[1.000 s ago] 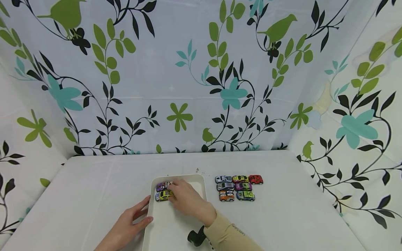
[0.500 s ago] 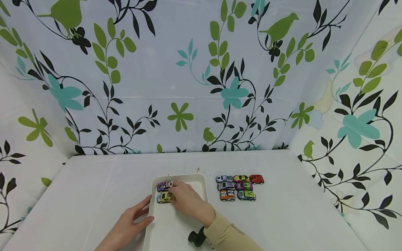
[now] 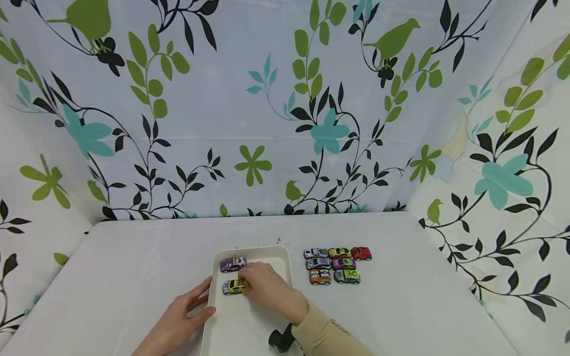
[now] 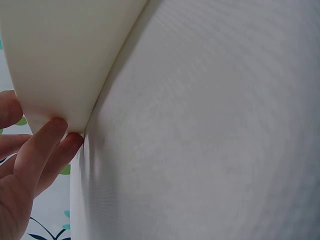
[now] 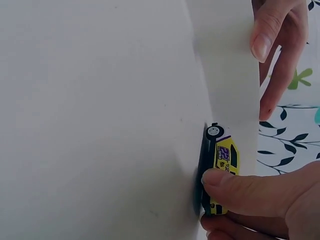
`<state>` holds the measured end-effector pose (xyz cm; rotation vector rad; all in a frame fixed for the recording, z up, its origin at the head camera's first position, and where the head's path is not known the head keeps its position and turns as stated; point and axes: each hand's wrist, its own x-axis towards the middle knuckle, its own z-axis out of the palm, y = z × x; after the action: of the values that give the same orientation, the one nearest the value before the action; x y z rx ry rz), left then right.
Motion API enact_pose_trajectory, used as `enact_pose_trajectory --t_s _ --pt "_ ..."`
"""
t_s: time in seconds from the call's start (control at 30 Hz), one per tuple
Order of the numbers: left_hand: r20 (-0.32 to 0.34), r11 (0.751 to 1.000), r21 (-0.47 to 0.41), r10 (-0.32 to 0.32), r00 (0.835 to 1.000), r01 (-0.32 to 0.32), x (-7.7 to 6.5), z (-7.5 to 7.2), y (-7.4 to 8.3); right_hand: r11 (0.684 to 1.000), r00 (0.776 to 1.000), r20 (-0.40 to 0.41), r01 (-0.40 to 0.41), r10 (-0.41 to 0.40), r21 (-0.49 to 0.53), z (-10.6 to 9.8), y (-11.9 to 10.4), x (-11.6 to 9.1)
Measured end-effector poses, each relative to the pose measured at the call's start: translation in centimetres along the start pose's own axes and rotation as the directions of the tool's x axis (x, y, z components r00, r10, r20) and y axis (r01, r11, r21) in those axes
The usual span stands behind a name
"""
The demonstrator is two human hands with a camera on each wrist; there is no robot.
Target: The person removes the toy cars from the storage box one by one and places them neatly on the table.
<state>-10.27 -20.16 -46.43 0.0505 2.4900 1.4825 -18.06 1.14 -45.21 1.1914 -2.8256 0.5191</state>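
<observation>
In the head view, my right hand [image 3: 267, 284] is over the white tray [image 3: 249, 324] and pinches a yellow toy car [image 3: 231, 287] by its right end. The right wrist view shows the thumb across the side of the yellow car [image 5: 225, 155], its wheels toward the tray floor. A purple toy car [image 3: 233, 264] sits just beyond it in the tray's far left corner, with a gap between them. My left hand [image 3: 184, 314] touches the tray's left edge with fingers spread. In the left wrist view, fingertips [image 4: 59, 123] press the outer wall of the tray [image 4: 65, 55].
Right of the tray, several toy cars [image 3: 331, 264] stand in close rows, with a red car [image 3: 361, 253] at the far right end. A black cylinder-shaped thing [image 3: 280, 340] shows by the right sleeve. Patterned cloth walls [image 3: 249, 118] surround the white table [image 3: 401, 306].
The yellow car, held in my right hand, has shifted toward me, widening the gap to the purple car. My left hand stays at the tray's edge.
</observation>
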Motion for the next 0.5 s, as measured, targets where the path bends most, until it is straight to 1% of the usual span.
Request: enact_pose_trajectory --t_s 0.1,0.27,0.4,0.5 --pt "0.003 1.000 -0.002 0.007 1.000 -0.007 0.0 0.0 -0.1 1.000 1.000 0.014 -0.001 0.001 -0.004 -0.3 0.1 -0.2" --pt "-0.008 1.000 -0.010 -0.009 1.000 0.009 0.1 0.1 -0.1 1.000 0.999 0.041 -0.004 0.005 -0.006 -1.1 0.0 -0.7" --pt "-0.015 1.000 -0.009 -0.029 0.999 0.028 0.1 0.2 0.0 1.000 0.999 0.038 -0.003 0.003 0.006 -2.0 0.1 -1.3" --pt "-0.017 1.000 -0.010 -0.030 0.999 0.030 0.1 0.2 0.0 1.000 1.000 0.026 -0.004 0.004 0.029 -2.6 0.2 -1.8"
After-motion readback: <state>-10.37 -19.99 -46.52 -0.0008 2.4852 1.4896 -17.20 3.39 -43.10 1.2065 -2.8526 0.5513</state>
